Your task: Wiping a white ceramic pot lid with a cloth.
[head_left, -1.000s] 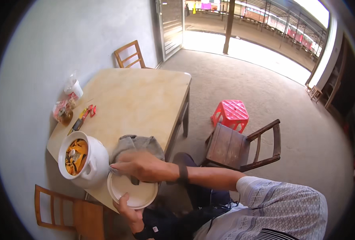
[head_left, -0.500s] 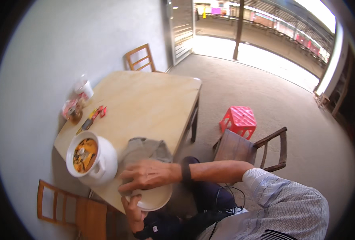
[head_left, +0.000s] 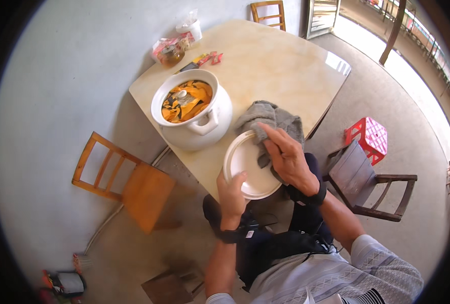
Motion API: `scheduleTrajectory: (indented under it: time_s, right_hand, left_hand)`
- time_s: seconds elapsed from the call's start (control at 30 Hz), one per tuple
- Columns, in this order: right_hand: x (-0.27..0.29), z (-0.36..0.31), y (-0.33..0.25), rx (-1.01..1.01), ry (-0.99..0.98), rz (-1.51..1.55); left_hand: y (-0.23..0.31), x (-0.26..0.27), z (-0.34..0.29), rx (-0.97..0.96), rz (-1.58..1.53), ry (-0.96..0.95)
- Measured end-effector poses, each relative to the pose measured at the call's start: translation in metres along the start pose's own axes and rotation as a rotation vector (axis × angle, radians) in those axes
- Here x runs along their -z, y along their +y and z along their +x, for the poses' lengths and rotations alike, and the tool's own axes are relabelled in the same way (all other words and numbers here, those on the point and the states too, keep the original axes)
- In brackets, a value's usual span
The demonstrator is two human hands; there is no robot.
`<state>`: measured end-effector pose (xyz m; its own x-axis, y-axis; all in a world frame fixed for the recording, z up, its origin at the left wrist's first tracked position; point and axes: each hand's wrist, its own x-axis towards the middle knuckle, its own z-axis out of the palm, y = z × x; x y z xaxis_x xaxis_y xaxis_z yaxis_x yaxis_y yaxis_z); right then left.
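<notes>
White rimmed disc (head_left: 244, 161) firm in left hand (head_left: 231, 196), grey cloth (head_left: 280, 119) in right hand (head_left: 292, 161)

lid (head_left: 245, 164): white | cloth (head_left: 266, 114): grey | pot (head_left: 197, 136): white | stool (head_left: 374, 136): red, white-patterned

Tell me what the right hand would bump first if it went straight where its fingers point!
Probably the cloth, bunched just past the right hand; beyond that, maybe the pot, though depth is hard to judge.

Grey cloth (head_left: 288, 121) against white lid (head_left: 245, 161)
</notes>
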<state>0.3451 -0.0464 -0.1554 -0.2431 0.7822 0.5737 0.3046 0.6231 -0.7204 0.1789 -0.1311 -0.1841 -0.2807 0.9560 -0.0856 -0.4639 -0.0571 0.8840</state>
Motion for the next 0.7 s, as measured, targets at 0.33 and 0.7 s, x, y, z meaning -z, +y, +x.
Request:
scheduleTrajectory:
  time_s: [0.33, 0.7]
  right_hand:
    - [0.002, -0.003, 0.009, 0.081, 0.045, -0.199]
    - [0.017, 0.064, -0.009, 0.63, -0.544, -0.369]
  left_hand:
    - [-0.009, -0.002, 0.012, -0.033, 0.032, -0.096]
    - [0.003, 0.009, 0.017, 0.016, 0.234, -0.268]
